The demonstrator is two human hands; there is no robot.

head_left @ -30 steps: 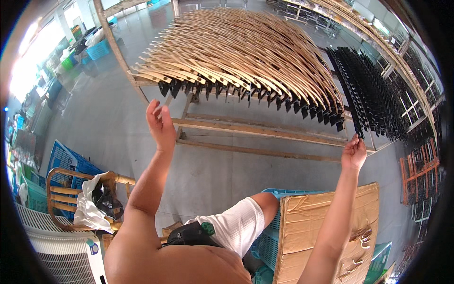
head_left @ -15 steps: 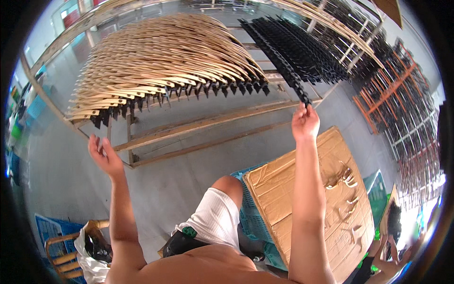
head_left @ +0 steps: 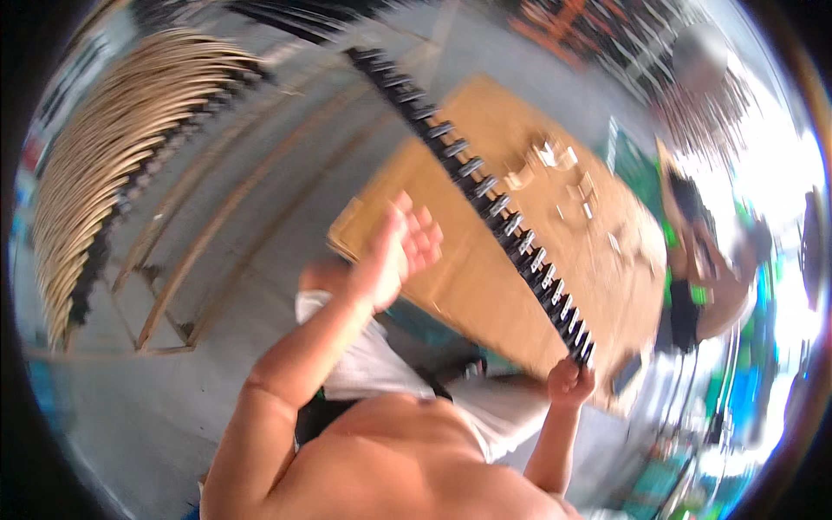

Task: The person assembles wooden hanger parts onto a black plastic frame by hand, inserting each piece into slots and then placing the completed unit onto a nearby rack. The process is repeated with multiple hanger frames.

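A long black strip (head_left: pixel 470 189) with a row of small dark clip-like pieces slants across the view above a cardboard-covered work surface (head_left: pixel 433 277). My right hand (head_left: pixel 570 383) is closed around the strip's near end, at the lower right. The strip's far end points to the upper left. My left hand (head_left: pixel 403 247) is open, palm up with fingers apart, over the cardboard's left part and apart from the strip. Several small shiny curved pieces (head_left: pixel 550 160) lie on the cardboard beyond the strip. Motion blurs the finer details.
At the left stands a wooden rack (head_left: pixel 204 234) bearing many pale curved wooden pieces (head_left: pixel 130 156) with black ends. Another person (head_left: pixel 724 299) is at the right, past the cardboard. A dark flat object (head_left: pixel 626 373) sits at the cardboard's near right corner. An orange frame (head_left: pixel 555 30) stands behind.
My view has swung right, from the rack to the cardboard. My right hand has drawn the black strip off the rack toward me. My left hand now hovers over the cardboard.
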